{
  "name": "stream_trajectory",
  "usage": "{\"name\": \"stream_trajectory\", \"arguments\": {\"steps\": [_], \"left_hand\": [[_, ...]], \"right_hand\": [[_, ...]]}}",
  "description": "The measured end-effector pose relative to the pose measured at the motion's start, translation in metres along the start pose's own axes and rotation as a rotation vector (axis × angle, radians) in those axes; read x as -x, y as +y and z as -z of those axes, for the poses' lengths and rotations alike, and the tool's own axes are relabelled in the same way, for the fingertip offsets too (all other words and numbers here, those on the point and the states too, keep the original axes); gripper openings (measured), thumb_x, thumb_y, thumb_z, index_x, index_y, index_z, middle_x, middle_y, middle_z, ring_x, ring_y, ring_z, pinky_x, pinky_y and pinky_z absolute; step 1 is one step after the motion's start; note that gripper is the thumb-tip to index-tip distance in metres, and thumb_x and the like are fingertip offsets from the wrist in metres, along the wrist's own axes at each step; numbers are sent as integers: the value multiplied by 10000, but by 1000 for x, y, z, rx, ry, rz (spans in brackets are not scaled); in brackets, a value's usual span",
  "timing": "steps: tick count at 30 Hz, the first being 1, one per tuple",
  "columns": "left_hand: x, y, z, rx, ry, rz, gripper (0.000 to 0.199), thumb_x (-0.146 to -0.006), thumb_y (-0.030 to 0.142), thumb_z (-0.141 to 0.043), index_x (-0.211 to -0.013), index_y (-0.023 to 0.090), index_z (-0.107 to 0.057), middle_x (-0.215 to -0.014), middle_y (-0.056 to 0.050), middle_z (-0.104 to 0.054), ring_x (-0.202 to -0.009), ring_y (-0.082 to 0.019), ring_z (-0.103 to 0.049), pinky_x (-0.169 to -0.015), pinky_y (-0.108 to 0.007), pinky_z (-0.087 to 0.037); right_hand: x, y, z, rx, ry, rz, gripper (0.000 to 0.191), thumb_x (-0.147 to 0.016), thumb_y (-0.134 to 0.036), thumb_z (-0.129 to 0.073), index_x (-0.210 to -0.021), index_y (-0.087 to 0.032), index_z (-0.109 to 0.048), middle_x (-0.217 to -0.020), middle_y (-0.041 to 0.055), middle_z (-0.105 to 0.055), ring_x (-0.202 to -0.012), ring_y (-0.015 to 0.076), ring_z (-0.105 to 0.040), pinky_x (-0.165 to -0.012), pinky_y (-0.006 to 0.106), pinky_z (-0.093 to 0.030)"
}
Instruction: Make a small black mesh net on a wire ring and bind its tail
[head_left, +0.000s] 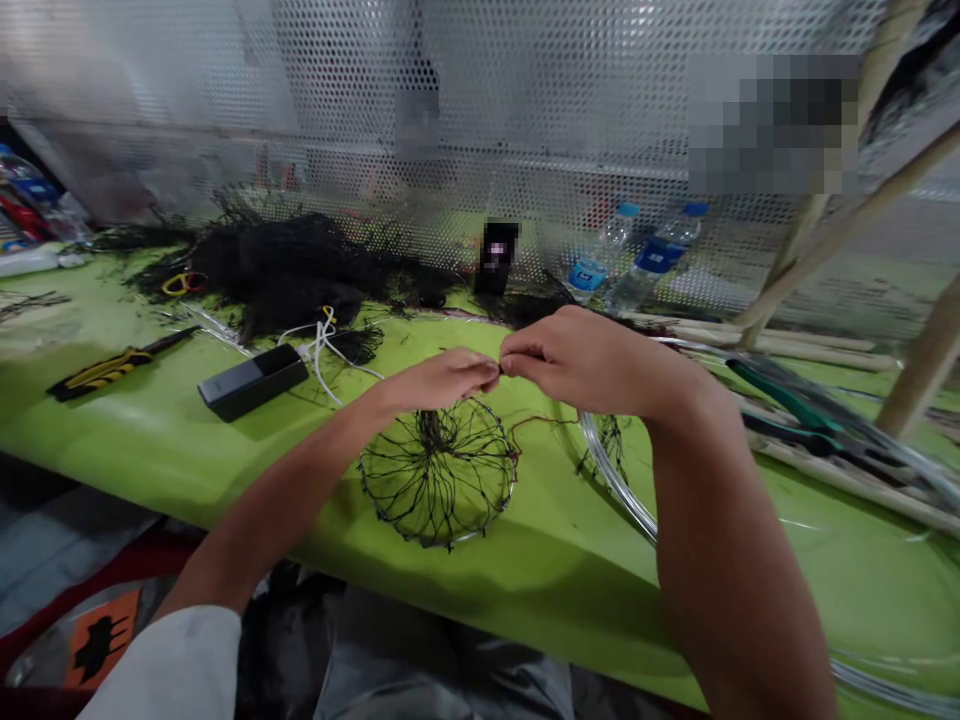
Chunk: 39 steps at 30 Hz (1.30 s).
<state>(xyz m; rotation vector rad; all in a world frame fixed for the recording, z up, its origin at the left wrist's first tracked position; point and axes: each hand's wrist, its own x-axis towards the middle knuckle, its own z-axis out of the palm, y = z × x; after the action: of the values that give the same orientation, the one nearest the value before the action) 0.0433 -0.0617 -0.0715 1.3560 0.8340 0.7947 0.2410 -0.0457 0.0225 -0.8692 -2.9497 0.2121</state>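
A round black net on a wire hoop (437,475) lies on the green table (555,590), its strands gathered upward at the middle under my left hand. My left hand (450,378) is closed, thumb and fingers pinched on something dark and tiny. My right hand (559,355) is closed too, its fingertips pinched right beside the left ones; what they hold is too small to make out. A thin reddish-brown wire (544,420) runs from the hoop's right edge toward a coil of silvery wire (615,475) under my right forearm.
Black netting (277,260) is heaped at the back left. Nearer stand a dark power bank (253,382) with white cable and a yellow-black tool (112,372). A phone (496,257) and two bottles (589,270) stand at the mesh wall. Green-handled pliers (787,395) and sticks lie right.
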Motion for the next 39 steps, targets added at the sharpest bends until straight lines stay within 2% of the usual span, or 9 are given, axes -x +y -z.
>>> {"name": "stream_trajectory", "arguments": {"steps": [4,9,13,17,21,25,31,35,39], "left_hand": [[-8,-2,-6,134,194,-119,372,-1088,268,-432,-729,190,-483,-557,99,-254,-444,-68,-163,-425,-186,-135],[0,8,-4,257,203,-181,402,-1098,341,-337,-733,214,-447,-548,111,-130,-434,-84,-90,-421,-191,-178],[11,9,-2,226,-92,-97,425,-1059,459,-423,-744,206,-557,-533,113,-111,-427,-80,-76,-426,-200,-201],[15,8,-1,93,-311,29,372,-938,428,-681,-699,143,-696,-475,81,-258,-420,-72,-200,-435,-217,-193],[5,4,-1,-97,-115,64,272,-911,206,-727,-653,121,-711,-498,20,-455,-472,-75,-357,-462,-193,-220],[-11,-8,-6,22,177,-33,364,-1035,299,-563,-698,161,-578,-509,82,-322,-437,-62,-222,-438,-194,-147],[-18,-7,-1,226,322,-177,417,-1052,517,-479,-761,228,-407,-541,134,-115,-428,-73,-80,-427,-204,-121],[-7,2,5,225,164,-198,465,-1001,595,-504,-731,229,-407,-512,137,-104,-420,-72,-82,-432,-208,-146],[6,-1,-5,90,-193,-96,494,-860,625,-698,-693,170,-608,-478,109,-237,-414,-75,-197,-444,-233,-202]], "right_hand": [[-4,-4,-3,75,63,-13,364,-1009,-294,-442,-887,-178,-764,-839,80,-716,-699,166,-504,-728,325,-337],[-13,25,-14,-345,51,67,400,-1044,-464,-467,-1040,-209,-775,-791,5,-622,-677,134,-444,-688,284,-381],[-17,49,-23,-657,-19,46,437,-951,-584,-590,-1028,-191,-764,-703,-17,-548,-591,118,-364,-565,276,-326],[-13,50,-17,-641,-170,108,356,-927,-507,-624,-910,-181,-769,-796,20,-647,-702,143,-508,-680,296,-409],[-7,26,-6,-186,-165,37,354,-1006,-366,-525,-838,-173,-770,-733,22,-634,-653,138,-478,-668,312,-332],[-6,-1,-7,217,-7,-158,350,-1023,-272,-470,-911,-168,-785,-839,98,-733,-694,183,-555,-672,335,-295],[-16,2,-29,127,116,-124,392,-1069,-323,-408,-1000,-184,-768,-824,82,-721,-672,173,-540,-654,316,-285],[-9,32,-55,-411,117,-37,491,-1068,-545,-422,-893,-179,-700,-645,-17,-466,-601,134,-410,-613,279,-318],[11,60,-61,-691,65,-86,679,-961,-801,-426,-904,-177,-689,-572,-60,-318,-522,131,-297,-515,282,-259]]}}
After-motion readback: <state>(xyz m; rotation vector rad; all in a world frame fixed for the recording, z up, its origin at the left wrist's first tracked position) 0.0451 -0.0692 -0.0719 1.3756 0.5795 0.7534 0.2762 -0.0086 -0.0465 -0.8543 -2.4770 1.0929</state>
